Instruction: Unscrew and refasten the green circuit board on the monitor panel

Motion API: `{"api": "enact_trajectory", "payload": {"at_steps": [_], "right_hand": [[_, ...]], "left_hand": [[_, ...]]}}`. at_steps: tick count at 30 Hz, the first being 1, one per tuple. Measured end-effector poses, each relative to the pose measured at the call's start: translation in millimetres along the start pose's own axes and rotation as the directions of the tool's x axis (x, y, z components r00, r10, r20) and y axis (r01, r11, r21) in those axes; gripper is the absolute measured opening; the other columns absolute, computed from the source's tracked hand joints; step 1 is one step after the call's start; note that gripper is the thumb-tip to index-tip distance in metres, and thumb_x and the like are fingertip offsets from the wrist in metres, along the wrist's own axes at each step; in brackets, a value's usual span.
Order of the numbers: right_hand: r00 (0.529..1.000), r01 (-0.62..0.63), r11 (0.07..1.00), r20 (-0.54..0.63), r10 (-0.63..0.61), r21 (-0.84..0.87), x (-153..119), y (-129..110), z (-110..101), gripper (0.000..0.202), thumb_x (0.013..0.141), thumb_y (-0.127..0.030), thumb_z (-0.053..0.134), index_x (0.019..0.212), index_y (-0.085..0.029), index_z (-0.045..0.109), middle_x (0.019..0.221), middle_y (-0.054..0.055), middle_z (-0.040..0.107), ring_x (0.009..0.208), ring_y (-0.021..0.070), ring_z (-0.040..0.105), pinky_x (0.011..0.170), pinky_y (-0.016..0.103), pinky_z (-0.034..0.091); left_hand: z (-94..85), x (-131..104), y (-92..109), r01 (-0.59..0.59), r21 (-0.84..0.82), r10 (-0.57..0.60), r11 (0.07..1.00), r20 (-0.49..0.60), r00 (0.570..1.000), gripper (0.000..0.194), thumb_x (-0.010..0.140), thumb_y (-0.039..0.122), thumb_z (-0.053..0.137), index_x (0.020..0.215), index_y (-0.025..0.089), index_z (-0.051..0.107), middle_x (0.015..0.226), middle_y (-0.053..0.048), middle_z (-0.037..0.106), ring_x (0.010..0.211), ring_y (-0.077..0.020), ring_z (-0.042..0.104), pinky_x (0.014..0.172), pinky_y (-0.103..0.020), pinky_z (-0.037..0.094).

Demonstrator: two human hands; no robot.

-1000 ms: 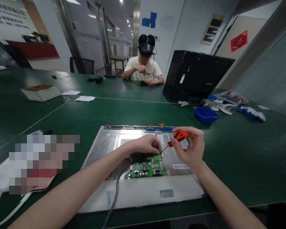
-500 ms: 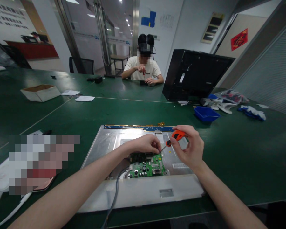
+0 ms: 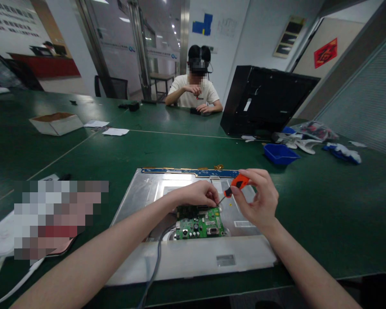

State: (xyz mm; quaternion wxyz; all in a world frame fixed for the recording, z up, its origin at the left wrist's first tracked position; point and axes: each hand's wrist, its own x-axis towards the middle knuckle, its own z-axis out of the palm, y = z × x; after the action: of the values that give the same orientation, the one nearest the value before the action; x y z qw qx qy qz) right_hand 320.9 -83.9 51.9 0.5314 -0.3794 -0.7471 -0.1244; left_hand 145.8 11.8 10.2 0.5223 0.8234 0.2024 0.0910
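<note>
My right hand grips the handle of an orange and black screwdriver, whose shaft slants down to the upper right corner of a green circuit board. Beside the tip, the fingers of my left hand are pinched together at the board's upper edge; whether anything small is between them is hidden. The board sits on the metal back of a flat display panel. A blue strip board runs along the panel's far edge. A grey cable leads from the board's left side over the near edge.
Across the green table a person works with a red-handled tool. A black monitor housing and a blue tray stand at the right. An open box and papers lie left.
Both hands stay at the board's upper right corner, with the screwdriver tip in about the same spot. My right fingers have shifted slightly on the handle. The whole view has moved a little.
</note>
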Motion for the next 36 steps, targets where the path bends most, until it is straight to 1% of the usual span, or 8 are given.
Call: {"api": "enact_trajectory", "payload": {"at_steps": [7, 13, 16, 21, 24, 28, 32, 36], "right_hand": [[1.000, -0.011, 1.000, -0.004, 0.011, 0.022, -2.2, 0.5, 1.9, 0.050, 0.081, -0.011, 0.068, 0.127, -0.025, 0.056, 0.105, 0.007, 0.060, 0.087, 0.0185, 0.059, 0.062, 0.029, 0.055], [0.998, -0.050, 0.996, 0.032, 0.048, 0.073, -6.4, -0.7, 2.0, 0.052, 0.084, -0.009, 0.061, 0.133, -0.025, 0.052, 0.112, 0.009, 0.062, 0.093, 0.0202, 0.061, 0.064, 0.031, 0.056], [0.998, -0.061, 0.994, 0.040, 0.058, 0.093, -6.4, 0.0, 1.8, 0.051, 0.086, -0.010, 0.059, 0.133, -0.026, 0.051, 0.113, 0.009, 0.063, 0.095, 0.0212, 0.062, 0.065, 0.033, 0.056], [1.000, -0.006, 0.999, 0.019, 0.005, 0.052, -3.4, 2.6, 2.5, 0.053, 0.081, -0.019, 0.071, 0.129, -0.028, 0.051, 0.108, 0.007, 0.062, 0.096, 0.0231, 0.061, 0.068, 0.037, 0.058], [1.000, -0.002, 1.000, 0.008, 0.002, 0.008, -2.0, 2.1, 3.1, 0.053, 0.080, -0.020, 0.074, 0.127, -0.031, 0.053, 0.107, 0.006, 0.058, 0.093, 0.0219, 0.060, 0.067, 0.037, 0.059], [0.999, -0.027, 1.000, 0.023, 0.027, 0.004, -1.8, -0.7, 3.5, 0.053, 0.083, -0.017, 0.070, 0.130, -0.033, 0.054, 0.105, 0.004, 0.055, 0.081, 0.0167, 0.060, 0.060, 0.031, 0.057], [0.998, -0.035, 0.999, 0.043, 0.034, 0.024, -1.7, -3.2, 2.9, 0.054, 0.084, -0.013, 0.067, 0.133, -0.031, 0.053, 0.106, 0.005, 0.059, 0.074, 0.0142, 0.060, 0.059, 0.030, 0.056], [0.997, -0.061, 0.996, 0.055, 0.057, 0.060, -3.1, -2.4, 2.0, 0.051, 0.084, -0.012, 0.063, 0.131, -0.027, 0.052, 0.109, 0.007, 0.064, 0.082, 0.0176, 0.063, 0.062, 0.032, 0.056]], "left_hand": [[-0.1, 0.2, 0.7, 0.007, 0.015, -0.007, 1.000, -0.007, 1.000, 0.006, 0.075, 0.011, 0.067, 0.080, 0.013, 0.070, 0.068, 0.001, 0.061, 0.064, -0.0116, 0.053, 0.061, -0.023, 0.040], [-0.2, 0.8, -1.2, 0.015, 0.021, -0.015, 1.000, -0.009, 1.000, 0.006, 0.075, 0.011, 0.068, 0.080, 0.013, 0.070, 0.067, 0.002, 0.059, 0.063, -0.0110, 0.053, 0.060, -0.022, 0.039], [-0.6, 0.6, -1.3, 0.003, 0.022, -0.003, 1.000, -0.002, 1.000, 0.006, 0.075, 0.011, 0.067, 0.080, 0.013, 0.070, 0.068, 0.002, 0.059, 0.063, -0.0110, 0.053, 0.060, -0.022, 0.039], [-1.1, 0.1, -0.5, -0.018, 0.015, 0.018, 1.000, 0.008, 1.000, 0.007, 0.075, 0.011, 0.065, 0.080, 0.014, 0.069, 0.066, 0.003, 0.057, 0.063, -0.0112, 0.052, 0.060, -0.022, 0.039], [-1.0, 0.1, -0.1, -0.022, 0.007, 0.021, 1.000, 0.018, 1.000, 0.007, 0.074, 0.010, 0.065, 0.080, 0.014, 0.068, 0.065, 0.003, 0.057, 0.062, -0.0111, 0.051, 0.059, -0.022, 0.038], [-0.6, -0.4, 0.5, -0.014, -0.017, 0.014, 1.000, 0.014, 1.000, 0.007, 0.075, 0.010, 0.065, 0.080, 0.013, 0.068, 0.067, 0.002, 0.058, 0.062, -0.0112, 0.052, 0.060, -0.023, 0.039], [-0.7, -0.6, 0.6, -0.021, 0.018, 0.020, 1.000, 0.011, 1.000, 0.006, 0.076, 0.011, 0.065, 0.079, 0.013, 0.068, 0.067, 0.001, 0.059, 0.063, -0.0116, 0.053, 0.061, -0.023, 0.039], [-1.1, -0.3, 0.3, -0.008, 0.039, 0.008, 0.999, 0.006, 1.000, 0.007, 0.076, 0.011, 0.066, 0.081, 0.013, 0.069, 0.070, 0.001, 0.061, 0.066, -0.0118, 0.055, 0.063, -0.023, 0.041]]}}
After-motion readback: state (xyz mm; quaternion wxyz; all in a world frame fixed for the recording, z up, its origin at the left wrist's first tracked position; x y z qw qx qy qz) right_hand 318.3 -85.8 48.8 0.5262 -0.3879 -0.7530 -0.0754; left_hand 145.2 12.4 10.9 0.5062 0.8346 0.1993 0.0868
